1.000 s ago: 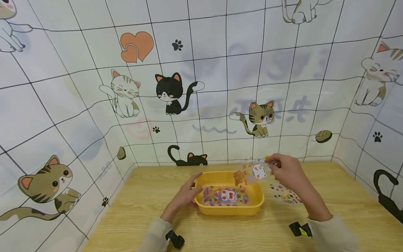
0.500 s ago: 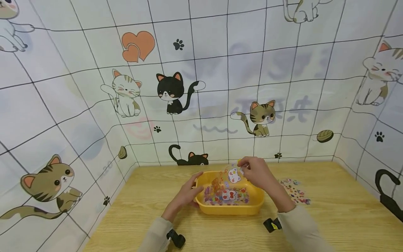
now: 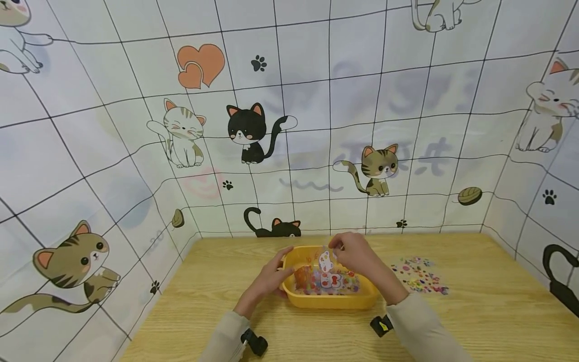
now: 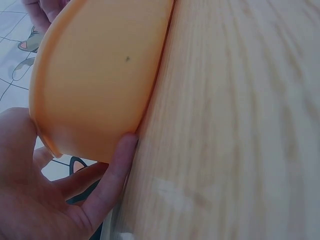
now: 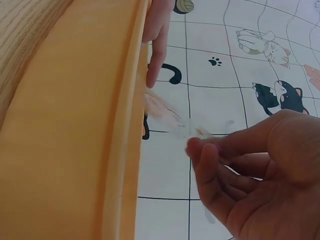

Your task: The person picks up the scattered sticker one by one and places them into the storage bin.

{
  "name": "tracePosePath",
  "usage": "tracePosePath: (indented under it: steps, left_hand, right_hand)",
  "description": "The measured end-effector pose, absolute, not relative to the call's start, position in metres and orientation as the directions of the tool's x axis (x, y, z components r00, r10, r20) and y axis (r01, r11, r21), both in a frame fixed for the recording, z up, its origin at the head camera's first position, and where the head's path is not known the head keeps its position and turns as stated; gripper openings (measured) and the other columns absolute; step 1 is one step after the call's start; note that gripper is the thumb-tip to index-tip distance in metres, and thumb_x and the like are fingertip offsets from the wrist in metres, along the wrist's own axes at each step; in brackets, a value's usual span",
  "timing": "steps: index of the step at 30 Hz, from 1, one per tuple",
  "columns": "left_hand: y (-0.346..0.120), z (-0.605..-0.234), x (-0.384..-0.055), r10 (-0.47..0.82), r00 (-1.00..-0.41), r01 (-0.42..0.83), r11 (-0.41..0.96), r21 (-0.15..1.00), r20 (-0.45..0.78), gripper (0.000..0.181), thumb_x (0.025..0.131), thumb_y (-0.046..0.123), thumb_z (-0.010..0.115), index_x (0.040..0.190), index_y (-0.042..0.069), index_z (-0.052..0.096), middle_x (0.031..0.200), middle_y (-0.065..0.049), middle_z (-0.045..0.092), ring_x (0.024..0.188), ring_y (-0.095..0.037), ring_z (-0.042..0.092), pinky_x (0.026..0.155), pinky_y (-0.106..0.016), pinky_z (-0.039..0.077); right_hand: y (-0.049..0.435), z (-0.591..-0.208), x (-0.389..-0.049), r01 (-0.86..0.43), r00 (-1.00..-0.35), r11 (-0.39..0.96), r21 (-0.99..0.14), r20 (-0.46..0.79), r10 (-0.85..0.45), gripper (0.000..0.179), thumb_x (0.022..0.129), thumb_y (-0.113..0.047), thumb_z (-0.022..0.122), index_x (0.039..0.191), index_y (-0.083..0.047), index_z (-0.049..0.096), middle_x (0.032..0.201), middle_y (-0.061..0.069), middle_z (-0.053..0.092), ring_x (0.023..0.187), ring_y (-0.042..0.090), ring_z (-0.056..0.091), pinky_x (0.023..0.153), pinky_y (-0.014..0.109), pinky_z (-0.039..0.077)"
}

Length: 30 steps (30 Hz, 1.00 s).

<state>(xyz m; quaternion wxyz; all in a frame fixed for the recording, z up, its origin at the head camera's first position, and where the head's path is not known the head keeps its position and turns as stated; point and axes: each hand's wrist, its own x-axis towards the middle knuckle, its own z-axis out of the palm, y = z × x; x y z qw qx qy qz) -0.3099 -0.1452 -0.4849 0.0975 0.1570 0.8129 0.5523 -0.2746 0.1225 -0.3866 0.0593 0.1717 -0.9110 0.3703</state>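
Observation:
A yellow plastic basin (image 3: 332,301) stands on the table, with sticker sheets (image 3: 334,282) lying inside, one bearing a white character with a red bow. My left hand (image 3: 271,275) holds the basin's left end; in the left wrist view its thumb is at the rim and other fingers (image 4: 112,175) lie along the outer wall. Between thumb and fingertips my right hand (image 3: 359,255) pinches a clear sticker sheet (image 3: 324,261) printed with a white bear and a brown figure. The sheet hangs tilted over the basin, a blur (image 5: 167,112) in the right wrist view.
To the right of the basin, colourful stickers (image 3: 420,276) lie on the wooden table (image 3: 488,306). A white wall sheet (image 3: 312,191) with cat drawings encloses the table at the back and sides. Each wrist wears a small black device (image 3: 255,343).
My right hand has carried the clear sticker sheet leftward from the right of the basin and lowered it over the inside. The left hand keeps its hold on the basin.

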Motion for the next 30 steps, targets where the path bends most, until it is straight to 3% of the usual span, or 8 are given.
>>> tracePosePath:
  steps: [4,7,13,21,23,25,28,30]
  left_hand:
    - [-0.146,-0.485,-0.309,0.361,-0.932,0.144,0.337,0.93,0.014,0.062,0.104,0.023,0.059,0.161,0.032,0.034,0.141,-0.031,0.051,0.111,-0.045,0.067,0.055,-0.049,0.065]
    - [-0.146,-0.484,-0.309,0.36,-0.933,0.146,0.342,0.928,0.014,0.062,0.105,0.023,0.058,0.161,0.033,0.034,0.142,-0.031,0.05,0.111,-0.043,0.066,0.055,-0.049,0.065]
    - [-0.146,-0.484,-0.309,0.366,-0.93,0.151,0.35,0.924,0.014,0.062,0.105,0.023,0.058,0.162,0.031,0.033,0.143,-0.032,0.05,0.112,-0.045,0.066,0.056,-0.048,0.066]
    - [-0.146,-0.484,-0.31,0.363,-0.932,0.149,0.359,0.921,0.01,0.062,0.105,0.023,0.059,0.161,0.031,0.034,0.142,-0.031,0.05,0.109,-0.042,0.067,0.055,-0.047,0.065]
    - [-0.146,-0.484,-0.31,0.365,-0.931,0.153,0.359,0.921,0.012,0.062,0.105,0.024,0.058,0.161,0.031,0.034,0.142,-0.031,0.05,0.108,-0.042,0.067,0.055,-0.047,0.065]
    - [-0.146,-0.484,-0.31,0.368,-0.93,0.155,0.36,0.92,0.013,0.062,0.105,0.024,0.059,0.161,0.031,0.034,0.143,-0.031,0.049,0.109,-0.042,0.067,0.056,-0.047,0.066]
    - [-0.146,-0.484,-0.309,0.37,-0.929,0.159,0.363,0.918,0.014,0.062,0.105,0.025,0.059,0.161,0.032,0.034,0.144,-0.031,0.049,0.111,-0.043,0.066,0.055,-0.047,0.065]
    - [-0.146,-0.484,-0.309,0.367,-0.93,0.16,0.365,0.917,0.016,0.062,0.105,0.026,0.059,0.161,0.032,0.035,0.144,-0.031,0.049,0.111,-0.044,0.066,0.055,-0.047,0.065]
  right_hand:
    - [0.12,-0.387,-0.275,-0.368,-0.93,0.703,-0.609,0.217,-0.298,0.018,0.098,-0.003,0.062,0.107,0.004,0.076,0.099,0.014,0.075,0.063,0.013,0.061,0.053,0.023,0.05]
    - [0.12,-0.385,-0.275,-0.37,-0.929,0.719,-0.589,0.206,-0.308,0.021,0.099,-0.002,0.059,0.109,0.005,0.076,0.103,0.015,0.077,0.056,0.012,0.059,0.048,0.021,0.044]
    - [0.121,-0.38,-0.274,-0.353,-0.932,0.743,-0.569,0.146,-0.331,0.038,0.085,0.015,0.048,0.109,0.007,0.075,0.109,0.021,0.075,0.055,0.012,0.061,0.045,0.019,0.033]
    - [0.119,-0.374,-0.277,-0.324,-0.94,0.774,-0.545,0.092,-0.329,0.032,0.082,0.018,0.052,0.099,0.008,0.077,0.106,0.024,0.076,0.054,0.014,0.067,0.054,0.024,0.052]
    - [0.119,-0.373,-0.28,-0.329,-0.937,0.782,-0.53,0.083,-0.339,0.027,0.083,0.017,0.052,0.079,0.003,0.075,0.088,0.018,0.077,0.048,0.011,0.063,0.051,0.021,0.046]
    - [0.119,-0.374,-0.284,-0.333,-0.935,0.789,-0.516,0.074,-0.347,0.035,0.084,0.015,0.051,0.059,-0.006,0.064,0.062,0.006,0.066,0.042,0.009,0.057,0.047,0.02,0.033]
    - [0.119,-0.375,-0.288,-0.346,-0.931,0.802,-0.487,0.07,-0.359,0.046,0.085,0.012,0.05,0.049,-0.016,0.045,0.043,-0.004,0.039,0.037,0.007,0.042,0.044,0.02,0.02]
    - [0.12,-0.376,-0.291,-0.348,-0.931,0.811,-0.471,0.075,-0.356,0.043,0.085,0.011,0.05,0.049,-0.013,0.051,0.044,-0.006,0.037,0.039,0.008,0.04,0.043,0.02,0.02]
